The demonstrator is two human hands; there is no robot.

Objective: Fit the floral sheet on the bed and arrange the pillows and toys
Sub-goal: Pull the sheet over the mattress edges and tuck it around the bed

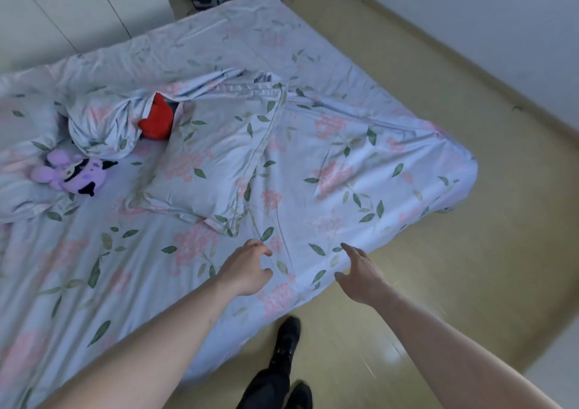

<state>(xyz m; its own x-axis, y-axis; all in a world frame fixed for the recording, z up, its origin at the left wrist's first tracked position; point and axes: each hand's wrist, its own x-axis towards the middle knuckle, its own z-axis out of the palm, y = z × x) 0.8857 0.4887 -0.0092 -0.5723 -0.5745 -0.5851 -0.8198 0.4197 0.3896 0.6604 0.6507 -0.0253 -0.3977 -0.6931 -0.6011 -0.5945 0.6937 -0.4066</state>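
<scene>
the floral sheet [329, 170] covers the bed, bunched at its 3 o'clock corner. the left hand [247, 270], fingers loosely curled, hovers over it holding nothing; the right hand [360, 278] is spread at the edge. a pillow [213, 158] lies centre, the purple plush toy [73, 172] and red toy [158, 120] toward 10 o'clock.
</scene>
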